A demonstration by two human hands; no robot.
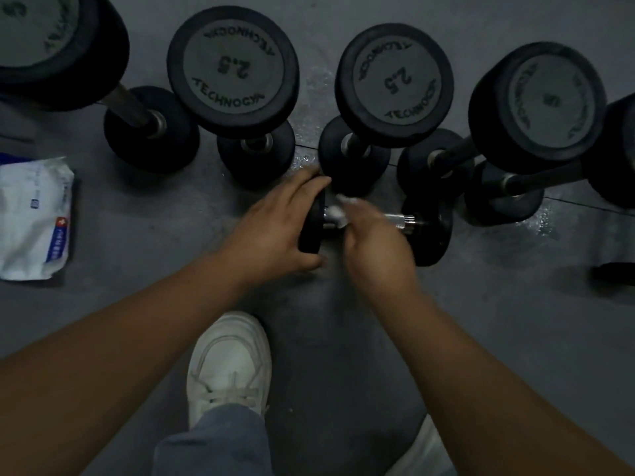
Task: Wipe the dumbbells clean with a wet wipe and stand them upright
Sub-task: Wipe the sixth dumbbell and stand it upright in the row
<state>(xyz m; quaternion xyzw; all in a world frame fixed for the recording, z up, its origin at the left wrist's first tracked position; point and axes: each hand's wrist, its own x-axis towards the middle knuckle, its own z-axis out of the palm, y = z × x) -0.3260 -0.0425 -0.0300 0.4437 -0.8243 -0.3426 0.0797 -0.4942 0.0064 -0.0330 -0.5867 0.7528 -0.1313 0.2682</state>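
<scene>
Mid-wipe, looks like: left hand [275,225] clamps one head of the lying dumbbell [431,231], right hand [374,242] grips the wet wipe [338,211] round its handle, so next is probably tipping it upright.

A white sneaker [228,365] stands on the grey floor [330,338], a white packet [34,218] lying far left.

The left hand [275,228] and right hand [374,242] are bare, and the forearms also. At 6 o'clock is a white shoe [228,365] with white laces, under a grey-blue trouser leg [213,441]. At 5 o'clock a second white shape [426,451] shows, partly hidden.
</scene>
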